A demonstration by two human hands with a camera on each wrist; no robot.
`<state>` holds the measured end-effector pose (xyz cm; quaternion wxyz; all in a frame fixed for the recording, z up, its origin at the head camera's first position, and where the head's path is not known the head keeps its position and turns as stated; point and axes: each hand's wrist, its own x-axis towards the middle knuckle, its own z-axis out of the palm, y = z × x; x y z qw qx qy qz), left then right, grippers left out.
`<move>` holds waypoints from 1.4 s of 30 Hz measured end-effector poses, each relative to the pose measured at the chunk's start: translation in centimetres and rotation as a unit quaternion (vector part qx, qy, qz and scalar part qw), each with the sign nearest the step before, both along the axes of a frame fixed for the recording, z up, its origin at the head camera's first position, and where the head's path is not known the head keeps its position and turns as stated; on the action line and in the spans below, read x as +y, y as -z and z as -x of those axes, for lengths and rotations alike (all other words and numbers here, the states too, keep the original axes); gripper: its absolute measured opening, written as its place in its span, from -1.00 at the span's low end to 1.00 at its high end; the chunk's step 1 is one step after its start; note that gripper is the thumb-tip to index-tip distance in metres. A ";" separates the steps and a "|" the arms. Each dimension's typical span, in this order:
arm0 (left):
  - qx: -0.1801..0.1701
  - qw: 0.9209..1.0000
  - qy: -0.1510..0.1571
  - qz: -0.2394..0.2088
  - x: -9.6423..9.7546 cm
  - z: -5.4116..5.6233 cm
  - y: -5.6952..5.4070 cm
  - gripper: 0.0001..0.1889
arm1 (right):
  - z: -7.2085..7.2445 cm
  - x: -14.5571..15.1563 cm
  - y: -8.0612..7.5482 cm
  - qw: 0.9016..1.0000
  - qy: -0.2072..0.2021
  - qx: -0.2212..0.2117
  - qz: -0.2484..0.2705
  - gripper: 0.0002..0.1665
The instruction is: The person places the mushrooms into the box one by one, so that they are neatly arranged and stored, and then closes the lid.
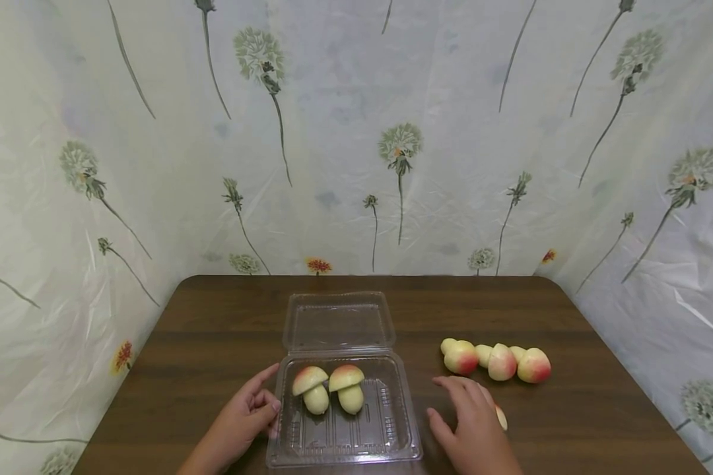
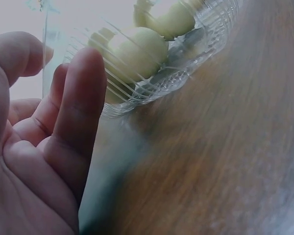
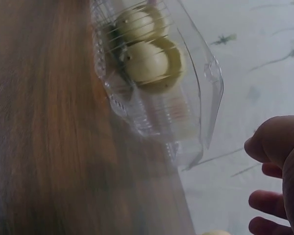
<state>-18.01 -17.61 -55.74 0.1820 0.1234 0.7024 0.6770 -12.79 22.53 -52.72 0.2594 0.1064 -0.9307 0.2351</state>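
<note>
A clear plastic clamshell box [image 1: 401, 422] lies on the table with its lid [image 1: 339, 323] folded back. Inside, side by side in the back left part, are two mushrooms [image 1: 316, 397] [image 1: 350, 397] with cream stems and yellow-red caps. My left hand [image 1: 237, 419] is at the box's left side, thumb over the rim and fingers against the outer wall. To the right of the box, my right hand [image 1: 472, 422] hovers with fingers spread and holds nothing. Another mushroom [image 1: 502, 417] is partly hidden behind that hand.
Three more mushrooms [image 1: 500, 363] lie in a row at the right of the dark wooden table [image 1: 226, 316], beyond my right hand. A pale curtain [image 1: 333, 198] with a dandelion print hangs behind the table and along both sides.
</note>
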 end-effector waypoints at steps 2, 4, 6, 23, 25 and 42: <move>-0.001 1.000 -0.001 0.000 0.0 0.0 0.0 -0.18 | -0.1 0.2 0.1 1.000 0.000 0.000 -0.001 -0.42; -0.002 1.000 -0.002 0.000 0.0 0.0 0.0 -0.18 | -0.1 0.5 0.3 1.000 0.003 0.001 -0.005 -0.41; -0.002 1.000 -0.002 -0.001 0.0 0.1 0.0 -0.18 | -0.2 0.9 0.5 1.000 0.002 -0.001 -0.005 -0.41; -0.004 1.000 -0.002 -0.003 0.0 0.1 -0.1 -0.17 | -0.5 3.0 1.4 1.000 0.005 0.013 0.008 -0.32; -0.004 1.000 0.001 -0.005 0.0 0.1 0.0 -0.16 | -0.5 3.2 1.6 1.000 0.008 0.013 0.013 -0.30; -0.005 1.000 0.005 -0.002 -0.1 0.0 0.0 -0.17 | -1.2 4.7 2.5 0.998 0.020 -0.059 0.029 -0.01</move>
